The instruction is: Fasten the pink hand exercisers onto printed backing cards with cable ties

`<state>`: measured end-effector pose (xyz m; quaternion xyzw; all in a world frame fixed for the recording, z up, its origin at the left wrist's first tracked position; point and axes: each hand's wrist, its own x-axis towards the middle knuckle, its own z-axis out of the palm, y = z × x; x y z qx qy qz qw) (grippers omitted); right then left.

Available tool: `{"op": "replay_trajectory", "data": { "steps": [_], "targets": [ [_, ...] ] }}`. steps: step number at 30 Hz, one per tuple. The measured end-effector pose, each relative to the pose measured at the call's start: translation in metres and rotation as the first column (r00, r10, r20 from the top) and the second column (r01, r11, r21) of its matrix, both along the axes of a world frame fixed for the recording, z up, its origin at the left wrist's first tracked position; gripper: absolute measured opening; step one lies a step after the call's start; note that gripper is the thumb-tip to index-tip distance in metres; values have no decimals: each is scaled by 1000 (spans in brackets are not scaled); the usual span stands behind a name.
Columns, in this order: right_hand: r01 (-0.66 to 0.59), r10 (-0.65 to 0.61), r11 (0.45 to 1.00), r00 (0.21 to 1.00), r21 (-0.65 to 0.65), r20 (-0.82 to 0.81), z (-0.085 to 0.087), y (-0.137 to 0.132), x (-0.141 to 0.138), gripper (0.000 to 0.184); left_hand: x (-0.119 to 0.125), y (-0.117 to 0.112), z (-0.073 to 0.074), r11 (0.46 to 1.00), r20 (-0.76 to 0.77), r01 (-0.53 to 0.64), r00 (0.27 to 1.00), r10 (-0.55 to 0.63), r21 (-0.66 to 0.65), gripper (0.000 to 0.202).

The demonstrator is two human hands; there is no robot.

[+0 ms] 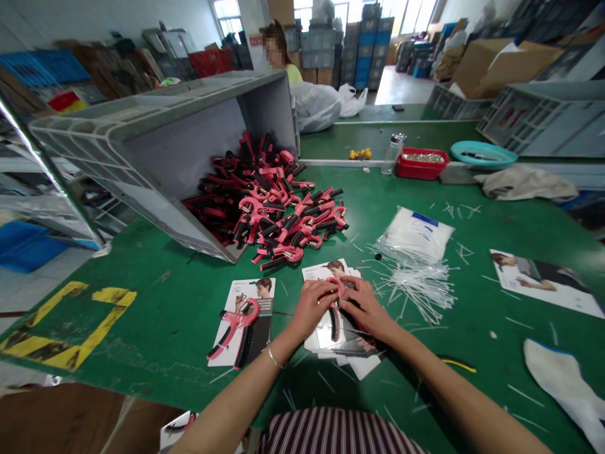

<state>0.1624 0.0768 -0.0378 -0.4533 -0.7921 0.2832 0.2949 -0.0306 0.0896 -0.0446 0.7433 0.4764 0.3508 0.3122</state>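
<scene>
On the green workbench (155, 302) | pink-and-black hand grip (334, 321) upright against a stack of printed cards (331, 343), between both hands | left hand (309, 309) and right hand (366, 309) closed in, fingers pinching it (its top half mostly hidden) | count: 1 held, 1 carded grip (241, 325) beside, 1 uncounted heap of grips (269, 208), 1 tipped grey crate (189, 145)

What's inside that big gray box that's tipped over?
The tipped gray plastic crate holds a big heap of pink and black hand grippers, which spill out onto the green table. The crate's floor under the heap is covered, so I can't see it.
</scene>
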Motion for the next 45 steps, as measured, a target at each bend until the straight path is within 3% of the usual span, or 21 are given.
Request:
{"op": "replay_trajectory", "data": {
  "steps": [5, 18, 32, 38, 41, 43, 45],
  "targets": [
    [-86, 86, 996, 992, -5, 93, 9, 1, -1, 20, -3, 1, 0, 999, 128, 2, 992, 4, -48, 19],
    [-118, 115, 993, 984, 13, 133, 2, 8, -2, 18, 0, -1, 3, 999, 76, -14, 997, 17, -38, 18],
    [-120, 118, 993, 986, 9, 118, 2, 7, -4, 23, -1, -3, -7, 999, 95, -49, 994, 51, -19, 17],
    [-98, 97, 995, 992, -1, 85, 0, 9, -4, 19, -2, -6, -7, 1000, 58, -24, 998, 23, 16, 17],
    [-26, 28, 998, 999, -57, 40, 0, 10, -7, 18, -6, -7, -4, 999, 35, 37, 999, -38, 19, 19],
    [28, -27, 995, 999, -91, 18, 1, 11, -10, 18, -9, -6, -1, 998, 61, 51, 997, -49, -29, 19],
    [64, -64, 994, 998, -92, 0, 0, 11, -13, 16, -10, -3, 4, 994, 117, 3, 993, 10, -111, 18]
  ]
}}
